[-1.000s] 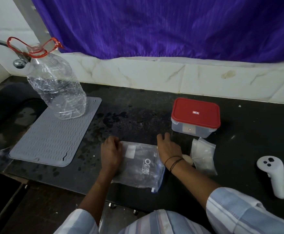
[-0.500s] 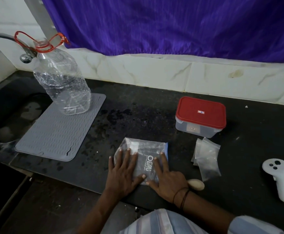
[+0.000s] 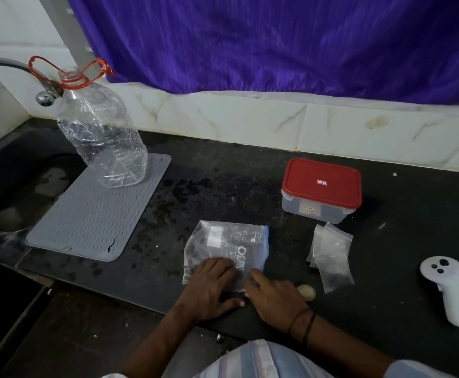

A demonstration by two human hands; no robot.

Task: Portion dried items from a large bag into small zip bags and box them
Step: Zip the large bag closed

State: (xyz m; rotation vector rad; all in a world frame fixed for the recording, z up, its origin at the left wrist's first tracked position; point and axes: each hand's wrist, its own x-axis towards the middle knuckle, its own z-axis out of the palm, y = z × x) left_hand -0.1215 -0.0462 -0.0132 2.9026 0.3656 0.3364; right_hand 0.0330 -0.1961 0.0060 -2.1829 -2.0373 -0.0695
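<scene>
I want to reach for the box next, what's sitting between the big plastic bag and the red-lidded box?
Nothing: in the head view, only bare dark counter separates the large bag from the red-lidded box.

You are wearing the only camera on your head, and it is looking forward and down at the dark counter [image 3: 250, 170] from close above its near edge. It is facing the far tiled wall [image 3: 250, 118] and purple curtain [image 3: 277, 42]. The wide lens is taking in the sink [image 3: 13, 186] at far left, probably bending the edges somewhat.
</scene>
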